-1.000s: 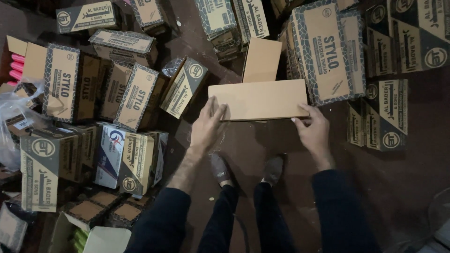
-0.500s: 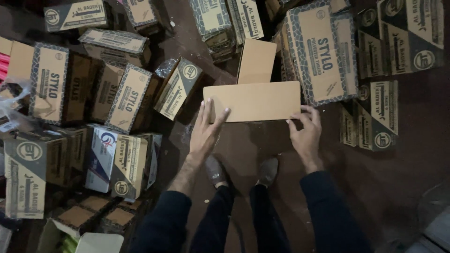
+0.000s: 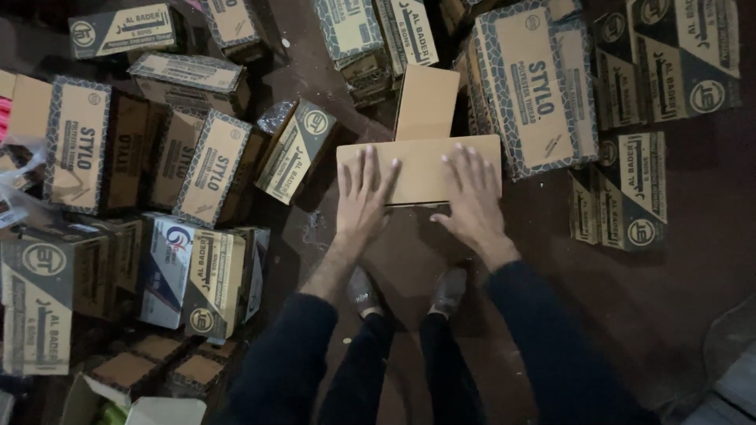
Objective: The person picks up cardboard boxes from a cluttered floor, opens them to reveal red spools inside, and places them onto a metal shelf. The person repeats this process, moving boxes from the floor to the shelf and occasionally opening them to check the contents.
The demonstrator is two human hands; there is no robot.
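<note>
Evidently midway: plain brown cardboard box [image 3: 417, 169] down on the dark floor [image 3: 677, 315] among printed cartons [image 3: 535, 86], flaps pressed flat under left hand [image 3: 364, 193] and right hand [image 3: 472, 197], both spread open, gripping nothing; back flap [image 3: 425, 102] not yet folded.

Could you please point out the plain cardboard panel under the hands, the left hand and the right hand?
plain cardboard panel [image 3: 420, 161], head view, bare middle between the hands.
left hand [image 3: 364, 197], head view, back of the hand, flat on the panel.
right hand [image 3: 473, 197], head view, back of the hand, flat on the panel.
</note>
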